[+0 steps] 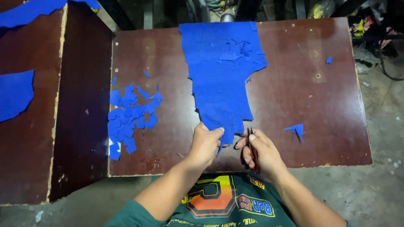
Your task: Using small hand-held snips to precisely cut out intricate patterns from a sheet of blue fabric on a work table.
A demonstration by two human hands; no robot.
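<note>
At the table's near edge: both hands work over the lower tip of a blue sheet (223,71).
Left hand (205,143): fingers pinched on the sheet's bottom edge, seemingly to keep it taut for the blades.
Right hand (259,151): closed around dark-handled scissors (253,149), blades pointing up at the sheet beside the left thumb.
Sheet: lies flat along the middle of the brown table (294,96), narrow end toward the person, wide end at the far edge.
Scraps (128,115): a heap of blue offcuts left of the sheet, apart from the cutting line.
Right side: one loose piece (296,129).
Far left: more blue material (14,94) on a second table.
</note>
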